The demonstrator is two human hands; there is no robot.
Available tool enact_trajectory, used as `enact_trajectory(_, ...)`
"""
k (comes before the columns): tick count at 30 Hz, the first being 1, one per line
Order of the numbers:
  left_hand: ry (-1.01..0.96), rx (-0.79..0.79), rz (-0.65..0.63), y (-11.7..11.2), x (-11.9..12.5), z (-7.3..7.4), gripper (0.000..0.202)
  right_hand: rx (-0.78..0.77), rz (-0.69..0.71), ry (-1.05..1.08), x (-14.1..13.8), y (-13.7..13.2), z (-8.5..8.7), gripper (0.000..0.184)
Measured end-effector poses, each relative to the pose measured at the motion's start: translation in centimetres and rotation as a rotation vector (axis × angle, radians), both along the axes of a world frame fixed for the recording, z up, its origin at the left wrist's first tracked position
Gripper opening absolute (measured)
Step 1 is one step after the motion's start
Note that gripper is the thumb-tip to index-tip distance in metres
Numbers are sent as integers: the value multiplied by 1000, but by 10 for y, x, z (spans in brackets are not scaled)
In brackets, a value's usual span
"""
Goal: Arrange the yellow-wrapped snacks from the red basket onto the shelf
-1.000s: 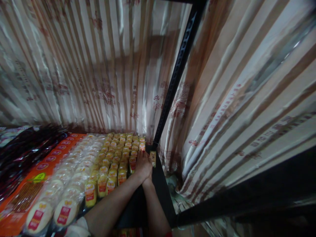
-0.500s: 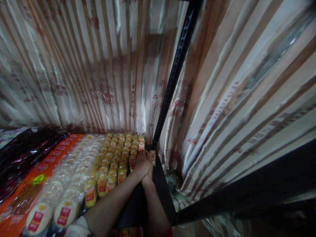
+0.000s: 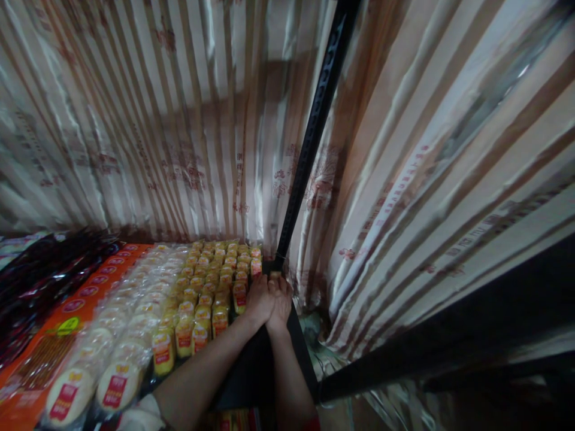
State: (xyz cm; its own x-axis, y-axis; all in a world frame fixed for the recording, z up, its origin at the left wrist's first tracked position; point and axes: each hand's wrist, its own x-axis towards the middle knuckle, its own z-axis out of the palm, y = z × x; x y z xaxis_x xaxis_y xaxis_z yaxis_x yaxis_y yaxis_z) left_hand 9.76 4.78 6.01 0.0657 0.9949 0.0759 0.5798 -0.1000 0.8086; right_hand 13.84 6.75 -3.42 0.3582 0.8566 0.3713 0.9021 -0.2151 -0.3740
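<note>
Head view: right fingers (image 3: 283,288) slightly spread, partly covering packet (image 3: 275,275).

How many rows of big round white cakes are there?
2 that I can see: one row beside the orange packets, and another row beside the yellow cakes. Anything underneath would be hidden.

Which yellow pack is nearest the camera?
The front-left yellow pack, right beside the white round packs. It sits lowest in the picture; the other yellow ones stand higher in view, behind it or to its right.
</note>
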Motion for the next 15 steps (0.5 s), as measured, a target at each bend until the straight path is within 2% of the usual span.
enact_trajectory(3,-28,-70,-21,-3,-8,9,45,-18,10,57,3,-1,-6,35)
enact_trajectory(6,-27,-68,-59,-3,-11,6,46,-4,39,107,4,-3,-8,37)
enact_trajectory(9,26,-78,-55,0,-11,-6,47,44,30,193,7,-3,-8,41)
enact_trajectory(12,92,-107,-132,7,-14,-25,45,116,8,312,11,-2,-11,45)
enact_trajectory(15,121,-98,-134,12,-16,-43,45,222,5,442,14,-1,-15,48)
